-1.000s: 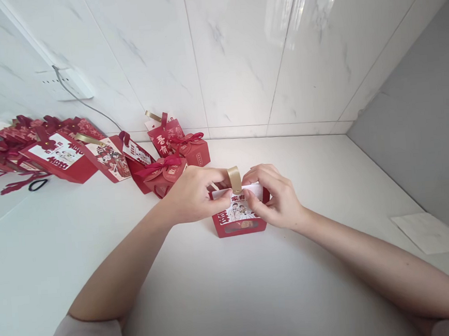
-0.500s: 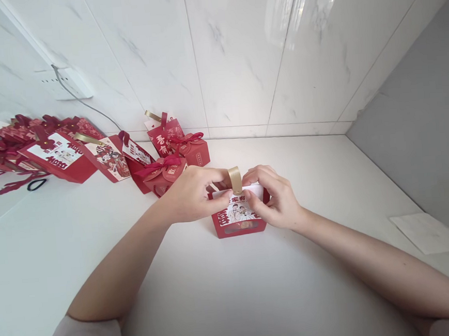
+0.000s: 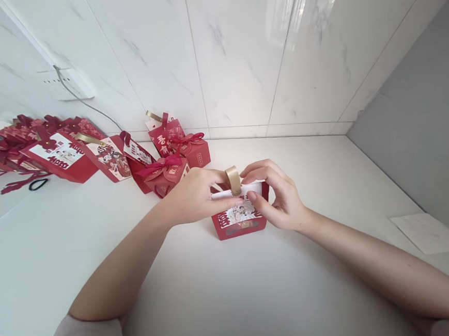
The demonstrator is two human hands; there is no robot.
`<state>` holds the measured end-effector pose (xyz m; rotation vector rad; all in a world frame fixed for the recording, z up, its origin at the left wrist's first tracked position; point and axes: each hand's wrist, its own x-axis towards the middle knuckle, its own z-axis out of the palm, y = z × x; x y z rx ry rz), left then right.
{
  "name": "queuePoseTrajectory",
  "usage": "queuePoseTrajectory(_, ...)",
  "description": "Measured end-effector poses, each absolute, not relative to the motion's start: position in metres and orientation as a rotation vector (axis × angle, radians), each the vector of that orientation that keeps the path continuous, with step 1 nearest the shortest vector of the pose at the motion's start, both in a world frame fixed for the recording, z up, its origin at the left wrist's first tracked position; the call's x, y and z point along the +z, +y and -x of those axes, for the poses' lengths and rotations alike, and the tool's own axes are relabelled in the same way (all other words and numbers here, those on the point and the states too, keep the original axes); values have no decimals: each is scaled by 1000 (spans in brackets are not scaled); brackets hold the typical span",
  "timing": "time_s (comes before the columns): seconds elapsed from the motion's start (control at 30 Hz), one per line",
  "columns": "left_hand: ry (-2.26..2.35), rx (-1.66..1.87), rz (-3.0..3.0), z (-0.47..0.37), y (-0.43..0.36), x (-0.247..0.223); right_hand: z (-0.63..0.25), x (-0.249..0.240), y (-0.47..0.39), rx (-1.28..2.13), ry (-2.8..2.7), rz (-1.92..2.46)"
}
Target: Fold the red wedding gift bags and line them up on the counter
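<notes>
A red gift box (image 3: 242,233) with a white printed card (image 3: 238,213) on its front stands upright on the white table. A gold strap loop (image 3: 233,180) rises from its top. My left hand (image 3: 203,195) grips the top left of the box, thumb across the front of the card and fingers behind. At the box's top right is my right hand (image 3: 277,195), its thumb and fingers apart around the edge, thumb tip close to the card. Nothing shows gripped between them.
Red boxes with ribbons (image 3: 165,175) stand behind and left of my left hand. More red boxes (image 3: 64,154) line the wall at the left, with a black loop (image 3: 38,184) before them. A white paper (image 3: 431,232) lies at the right. A cable hangs from a wall socket (image 3: 66,84).
My left thumb has slid right across the card, and the box's top leans a little differently. The right thumb and fingers have spread apart and moved slightly right.
</notes>
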<state>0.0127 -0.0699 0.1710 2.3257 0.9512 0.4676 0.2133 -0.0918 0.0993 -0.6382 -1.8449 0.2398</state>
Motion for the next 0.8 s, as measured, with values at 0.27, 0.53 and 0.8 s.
queuePoseTrajectory(0.27, 927, 509, -2253, -18, -64, 155, -223, 109, -86, 445, -1950, 556)
queuePoseTrajectory(0.53, 993, 519, -2331, -21, -61, 152, -226, 103, -80, 564, -1873, 665)
queuePoseTrajectory(0.8, 961, 535, -2343, -21, -61, 152, -224, 103, -82, 567, -1880, 718)
